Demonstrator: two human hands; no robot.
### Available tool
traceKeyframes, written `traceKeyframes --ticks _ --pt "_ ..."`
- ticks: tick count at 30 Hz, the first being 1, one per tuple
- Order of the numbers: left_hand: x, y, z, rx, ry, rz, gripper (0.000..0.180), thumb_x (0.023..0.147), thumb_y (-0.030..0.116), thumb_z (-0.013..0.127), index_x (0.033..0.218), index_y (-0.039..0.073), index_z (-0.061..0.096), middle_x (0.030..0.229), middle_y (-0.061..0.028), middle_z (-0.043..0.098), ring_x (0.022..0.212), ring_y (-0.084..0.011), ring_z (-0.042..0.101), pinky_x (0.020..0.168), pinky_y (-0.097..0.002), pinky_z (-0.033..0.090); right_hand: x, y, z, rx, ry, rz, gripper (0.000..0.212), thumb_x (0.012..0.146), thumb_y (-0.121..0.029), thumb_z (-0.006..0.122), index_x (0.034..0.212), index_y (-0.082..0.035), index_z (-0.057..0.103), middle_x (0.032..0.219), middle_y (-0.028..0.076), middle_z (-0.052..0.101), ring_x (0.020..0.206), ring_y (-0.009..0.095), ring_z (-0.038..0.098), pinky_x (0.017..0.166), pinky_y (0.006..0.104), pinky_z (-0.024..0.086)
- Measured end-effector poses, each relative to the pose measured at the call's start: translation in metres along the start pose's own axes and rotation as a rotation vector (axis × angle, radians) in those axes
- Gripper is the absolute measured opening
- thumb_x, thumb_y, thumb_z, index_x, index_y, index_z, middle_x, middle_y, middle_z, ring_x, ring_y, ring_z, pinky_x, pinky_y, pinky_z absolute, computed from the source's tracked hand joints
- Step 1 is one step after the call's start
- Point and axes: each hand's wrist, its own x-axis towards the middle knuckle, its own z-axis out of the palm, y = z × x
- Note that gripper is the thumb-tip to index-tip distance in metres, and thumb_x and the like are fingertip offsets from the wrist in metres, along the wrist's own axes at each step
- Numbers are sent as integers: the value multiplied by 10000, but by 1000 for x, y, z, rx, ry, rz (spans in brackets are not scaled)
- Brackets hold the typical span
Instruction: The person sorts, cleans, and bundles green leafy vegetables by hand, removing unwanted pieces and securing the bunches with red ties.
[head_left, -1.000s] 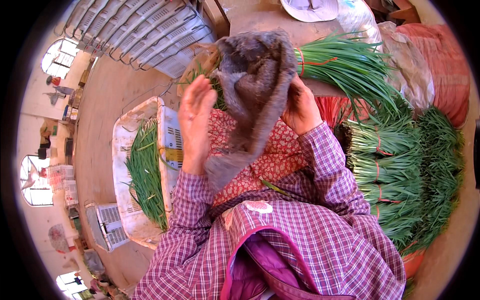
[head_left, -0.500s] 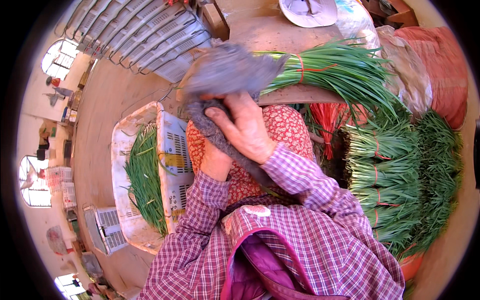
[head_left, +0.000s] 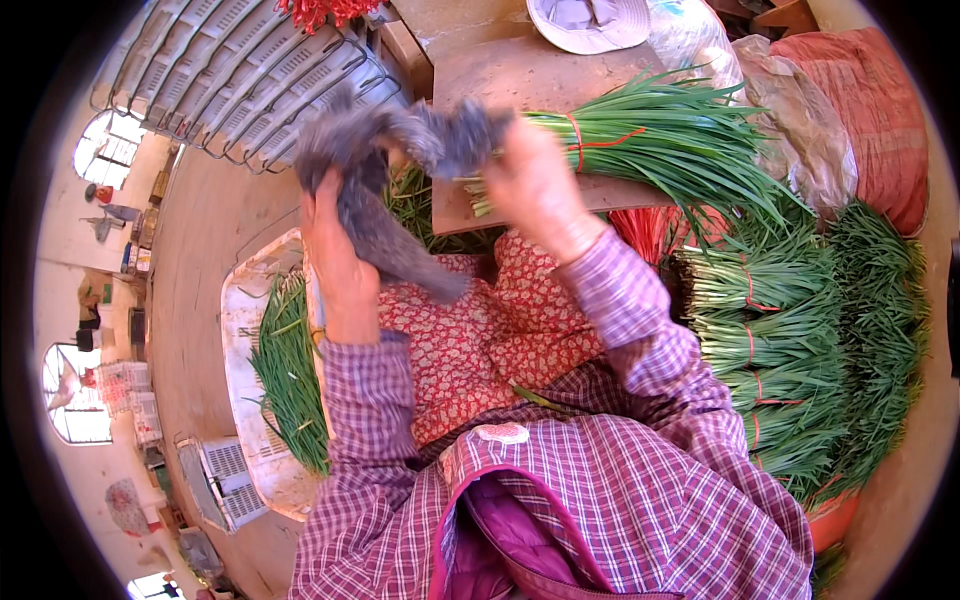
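Note:
A dark grey, fuzzy cloth (head_left: 375,215), smeared by motion, hangs between my two hands above my lap. My left hand (head_left: 343,275) is closed on one side of it, fingers partly behind the fabric. My right hand (head_left: 540,190), blurred, pinches the other end near the board's front edge. Just beyond my right hand, a bundle of green garlic chives (head_left: 660,140) tied with a red band lies on the wooden board (head_left: 480,80), its leaf tips hanging over the right side.
Left of my lap stands a white crate (head_left: 245,290) of loose chives (head_left: 290,370). Tied bundles (head_left: 780,335) are stacked at the right, beside red ties (head_left: 640,228). A cap (head_left: 590,22) lies at the board's back. Grey crates (head_left: 240,75) stand far left.
My hands have moved apart, the left one leftward and the right one up and to the right. The cloth now stretches between them, uncovering the stem ends of the chives.

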Motion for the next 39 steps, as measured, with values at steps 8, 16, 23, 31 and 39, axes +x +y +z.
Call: traceKeyframes --ticks 8,16,23,31,39 --pt "28 -111 110 1519 -620 928 791 843 636 578 1388 69 492 1369 -202 495 1323 -394 396 1068 -596 300 27 116 -55 506 518 200 207 996 -117 523 1112 -5 654 972 46 674 903 102 619 821 234 490" --pt "36 -99 43 1526 -734 928 498 866 324 676 1286 80 563 1400 -91 486 1270 -336 460 1034 -439 413 15 117 -56 539 444 389 209 1001 -160 533 1113 -32 654 908 11 649 736 59 557 636 218 489" --pt "126 -54 -94 1357 -377 379 274 923 233 612 1121 50 660 1045 -160 667 1003 -319 620 864 -382 498 24 114 -53 583 474 408 209 997 -170 544 1105 -32 658 887 6 650 715 57 548 634 211 477" --pt "93 -66 99 1346 -943 652 525 946 481 543 1165 11 622 1096 -214 659 1069 -330 618 911 -446 482 16 110 -55 517 449 396 216 997 -164 545 1106 -14 656 867 8 650 715 54 556 669 205 477" --pt "93 -83 20 1475 -850 389 553 920 529 551 1142 26 615 1050 -176 624 1005 -339 590 872 -430 474 17 109 -57 556 445 431 194 991 -154 553 1080 -22 664 865 12 658 690 58 564 606 211 483"
